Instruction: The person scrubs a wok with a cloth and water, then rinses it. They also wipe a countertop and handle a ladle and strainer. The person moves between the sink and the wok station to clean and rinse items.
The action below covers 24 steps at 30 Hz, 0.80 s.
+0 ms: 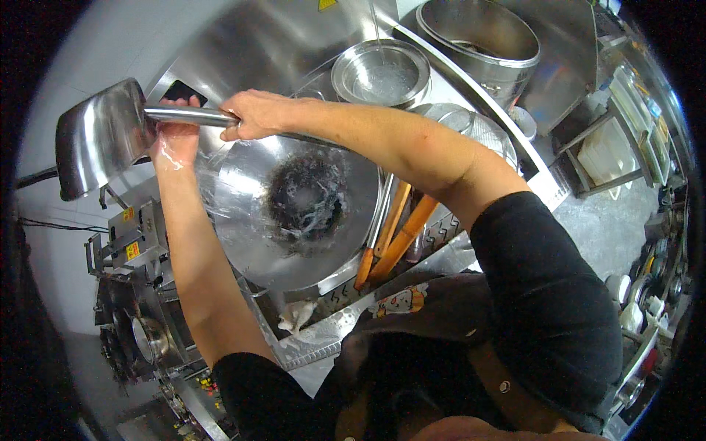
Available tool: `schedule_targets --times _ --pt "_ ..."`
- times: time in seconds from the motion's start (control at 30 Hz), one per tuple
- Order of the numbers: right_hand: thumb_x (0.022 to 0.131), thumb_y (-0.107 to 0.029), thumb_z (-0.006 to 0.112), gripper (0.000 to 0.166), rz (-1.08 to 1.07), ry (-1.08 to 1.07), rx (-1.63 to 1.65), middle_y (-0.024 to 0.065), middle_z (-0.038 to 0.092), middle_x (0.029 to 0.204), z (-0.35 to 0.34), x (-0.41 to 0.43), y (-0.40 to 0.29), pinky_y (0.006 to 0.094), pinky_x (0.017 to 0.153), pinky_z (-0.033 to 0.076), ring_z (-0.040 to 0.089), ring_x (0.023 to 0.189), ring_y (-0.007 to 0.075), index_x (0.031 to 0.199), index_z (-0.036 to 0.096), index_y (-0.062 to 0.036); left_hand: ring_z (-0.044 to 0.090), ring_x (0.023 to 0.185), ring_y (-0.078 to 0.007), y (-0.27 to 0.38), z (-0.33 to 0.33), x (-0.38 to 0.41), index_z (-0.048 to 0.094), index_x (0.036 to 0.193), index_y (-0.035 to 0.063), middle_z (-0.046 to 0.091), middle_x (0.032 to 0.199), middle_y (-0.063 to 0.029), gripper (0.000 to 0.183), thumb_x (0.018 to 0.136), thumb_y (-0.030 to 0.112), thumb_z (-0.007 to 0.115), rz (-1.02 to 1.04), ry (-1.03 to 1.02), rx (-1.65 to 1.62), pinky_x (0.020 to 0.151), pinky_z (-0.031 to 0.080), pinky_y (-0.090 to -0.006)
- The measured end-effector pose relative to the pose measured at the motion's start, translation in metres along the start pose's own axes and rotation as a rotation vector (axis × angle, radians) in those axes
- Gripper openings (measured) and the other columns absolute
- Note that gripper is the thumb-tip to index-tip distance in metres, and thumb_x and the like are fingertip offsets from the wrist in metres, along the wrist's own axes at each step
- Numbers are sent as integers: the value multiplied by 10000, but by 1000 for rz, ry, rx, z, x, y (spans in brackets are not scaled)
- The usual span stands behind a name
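Note:
My right hand [251, 114] is closed around the tubular handle of a deep stainless steel saucepan [99, 140], which is tilted on its side at the upper left. Close to the pan, the wet palm of my left hand [177, 135] faces up behind the handle, its fingertips showing past the far side; whether it grips the handle cannot be seen. Below both hands sits a large, wet steel wok [242, 220] with a dark, scorched centre. A thin stream of water falls into a round steel bowl [380, 71] behind the wok.
Wooden-handled tools [397, 242] lie right of the wok beside a wire mesh strainer [488, 135]. A tall steel stockpot [480, 44] stands at the back right. A crumpled pale cloth [298, 315] lies near the front edge. Steel equipment [138, 237] with warning labels stands at left.

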State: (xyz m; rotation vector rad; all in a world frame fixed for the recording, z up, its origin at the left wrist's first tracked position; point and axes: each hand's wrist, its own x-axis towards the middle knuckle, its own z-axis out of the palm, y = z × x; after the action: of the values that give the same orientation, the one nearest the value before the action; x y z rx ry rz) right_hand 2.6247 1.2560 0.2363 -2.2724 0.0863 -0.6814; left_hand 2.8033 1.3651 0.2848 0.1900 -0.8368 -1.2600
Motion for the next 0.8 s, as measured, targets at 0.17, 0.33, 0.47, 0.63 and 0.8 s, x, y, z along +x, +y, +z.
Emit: schedule_targets --times 0.17,0.33,0.47,0.63,0.8 --pt "794 -504 627 485 -4 264 -352 178 672 892 -42 10 6 478 753 525 647 855 384 993 637 -62 572 1041 -332 -29 -26 18 585 1093 -11 612 1100 -165 630 944 559 362 -156 346 267 952 416 -546" --pt "783 -418 722 421 0 289 -488 163 623 682 -102 -33 -4 403 666 488 616 667 241 715 647 -10 619 897 -194 -80 -80 -91 572 1163 9 654 938 -108 352 899 238 613 -546 287 1824 839 482 -330" --pt "876 -403 599 406 142 157 -647 181 552 680 -141 -171 43 437 593 422 547 618 339 902 570 0 579 651 -125 -130 -87 -161 625 972 -13 596 678 -21 164 825 48 668 -499 520 1570 632 464 -268" --pt "865 -407 599 441 839 194 -604 239 618 806 -171 -369 68 462 672 447 607 750 395 968 578 21 541 535 -97 -144 -78 -207 636 820 -8 575 635 -23 213 868 198 663 -690 728 1344 508 430 -245" --pt "844 -453 607 495 1123 346 -570 237 620 803 -153 -465 74 458 700 447 615 788 380 948 596 31 555 544 -104 -147 -77 -220 612 804 45 553 624 -5 339 911 367 606 -752 928 1137 560 471 -246"
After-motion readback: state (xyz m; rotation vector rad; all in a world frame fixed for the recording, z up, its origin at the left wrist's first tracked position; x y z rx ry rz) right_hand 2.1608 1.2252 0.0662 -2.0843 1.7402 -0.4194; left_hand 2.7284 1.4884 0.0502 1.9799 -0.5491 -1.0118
